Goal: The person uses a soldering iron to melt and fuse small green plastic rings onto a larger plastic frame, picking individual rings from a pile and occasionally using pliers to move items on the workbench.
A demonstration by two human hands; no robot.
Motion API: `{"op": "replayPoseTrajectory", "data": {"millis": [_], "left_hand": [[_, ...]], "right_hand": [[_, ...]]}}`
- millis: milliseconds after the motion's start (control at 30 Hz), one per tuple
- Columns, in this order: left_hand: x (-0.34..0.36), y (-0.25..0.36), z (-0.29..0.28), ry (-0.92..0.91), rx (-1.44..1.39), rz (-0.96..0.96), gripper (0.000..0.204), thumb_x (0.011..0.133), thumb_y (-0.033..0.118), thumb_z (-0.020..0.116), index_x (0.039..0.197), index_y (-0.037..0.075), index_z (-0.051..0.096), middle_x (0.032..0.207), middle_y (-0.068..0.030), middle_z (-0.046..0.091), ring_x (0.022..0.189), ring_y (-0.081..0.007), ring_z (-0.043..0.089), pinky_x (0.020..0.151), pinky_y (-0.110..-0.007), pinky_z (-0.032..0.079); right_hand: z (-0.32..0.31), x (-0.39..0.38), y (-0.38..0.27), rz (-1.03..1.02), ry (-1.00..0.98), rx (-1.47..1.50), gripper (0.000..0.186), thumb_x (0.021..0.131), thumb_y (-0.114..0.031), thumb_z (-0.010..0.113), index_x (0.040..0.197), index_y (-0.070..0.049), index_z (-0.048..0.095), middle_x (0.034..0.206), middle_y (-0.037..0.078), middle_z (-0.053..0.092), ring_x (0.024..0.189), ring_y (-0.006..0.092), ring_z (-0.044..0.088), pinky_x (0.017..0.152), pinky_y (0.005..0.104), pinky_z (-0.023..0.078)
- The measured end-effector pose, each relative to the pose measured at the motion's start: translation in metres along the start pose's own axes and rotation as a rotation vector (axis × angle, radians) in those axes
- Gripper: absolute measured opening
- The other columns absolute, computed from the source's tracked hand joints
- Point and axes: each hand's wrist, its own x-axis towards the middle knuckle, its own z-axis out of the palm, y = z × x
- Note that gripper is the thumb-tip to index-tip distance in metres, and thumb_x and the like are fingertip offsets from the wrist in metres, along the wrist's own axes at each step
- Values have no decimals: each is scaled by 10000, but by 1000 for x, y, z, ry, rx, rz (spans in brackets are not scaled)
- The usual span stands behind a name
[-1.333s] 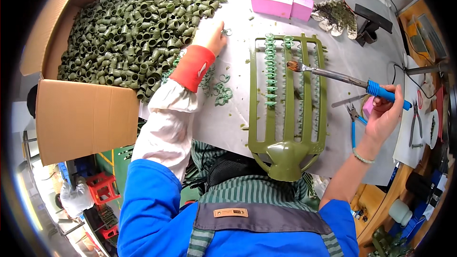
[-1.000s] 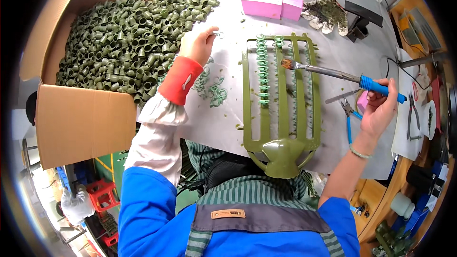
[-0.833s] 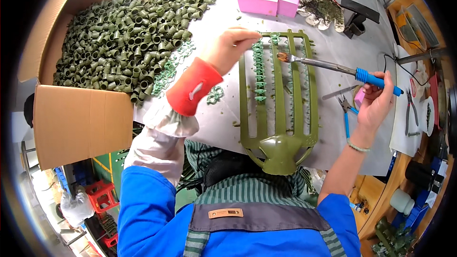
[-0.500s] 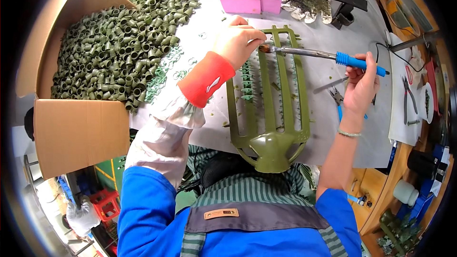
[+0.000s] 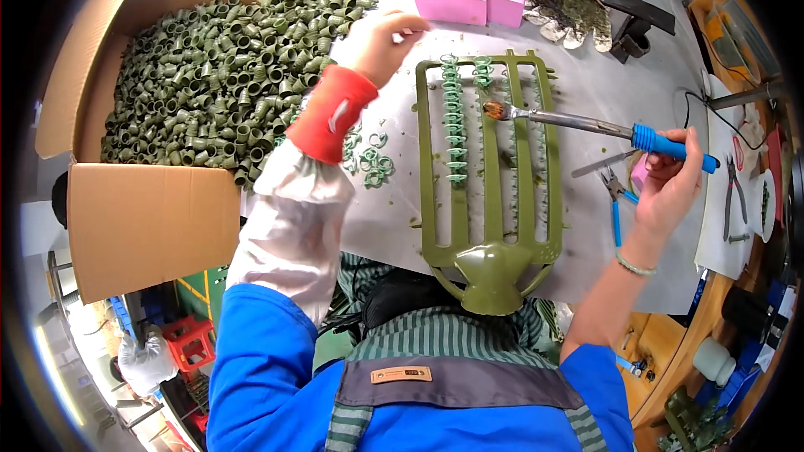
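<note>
My right hand (image 5: 670, 188) is wrapped round the blue handle of a soldering iron (image 5: 578, 123). Its browned tip points left, over the second bar of an olive-green plastic frame (image 5: 490, 209). Small green rings (image 5: 454, 117) stand in a row down the frame's left bar, and a short group of rings (image 5: 483, 71) sits at the top of the second bar. My left hand (image 5: 377, 46), with a red wristband, is held left of the frame's top; its fingers are bent and apart, with nothing visible in them. Loose green rings (image 5: 375, 163) lie below it.
A cardboard box (image 5: 151, 230) at the left spills a heap of olive-green ribbed sockets (image 5: 218, 84). At the back are pink blocks (image 5: 452, 4), a stained glove (image 5: 569, 15) and a black stand (image 5: 632, 25). Cutting pliers (image 5: 617, 192) lie right of the frame.
My left hand has left the frame and moved left, uncovering the rings at its top. The iron's tip is now lower on the second bar. The whole view has shifted slightly.
</note>
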Motion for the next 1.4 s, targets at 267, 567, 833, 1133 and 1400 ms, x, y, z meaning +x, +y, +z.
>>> {"op": "replayPoseTrajectory", "data": {"millis": [267, 567, 833, 1133, 1400], "left_hand": [[-25, -72, 7, -230, 733, 127, 209, 768, 49, 612, 973, 59, 651, 957, -80, 638, 932, -295, 594, 810, -356, 480], [-34, 5, -2, 106, -163, -170, 117, 830, 105, 664, 932, 70, 708, 846, -64, 702, 728, -147, 655, 680, -249, 505], [-31, 38, 36, 26, -18, 117, 120, 823, 115, 667, 934, 95, 710, 852, -20, 662, 828, -168, 589, 744, -273, 485], [-31, 35, 41, 116, 185, 243, 108, 783, 141, 690, 887, 137, 718, 801, 9, 678, 868, -203, 572, 766, -312, 496], [-23, 15, 25, 174, -280, -205, 129, 871, 160, 652, 952, 65, 622, 773, -47, 670, 656, -114, 621, 581, -259, 512]], "right_hand": [[-6, -1, -3, 15, -21, 5, 292, 859, -288, 627, 722, -31, 600, 663, 46, 589, 494, 88, 495, 472, 194, 378], [-7, 6, 7, -13, -20, 2, 295, 868, -288, 619, 737, -25, 613, 668, 55, 599, 498, 100, 510, 501, 201, 411], [11, 10, 33, 42, -60, 43, 287, 874, -268, 620, 744, -12, 619, 624, 47, 584, 501, 108, 531, 488, 230, 422], [19, 5, 30, -4, -74, 5, 279, 884, -251, 608, 745, -10, 624, 646, 51, 604, 494, 99, 543, 477, 228, 436], [-16, 4, -6, -53, 21, -60, 318, 885, -303, 590, 720, -32, 605, 661, 42, 593, 501, 79, 493, 487, 195, 386]]}}
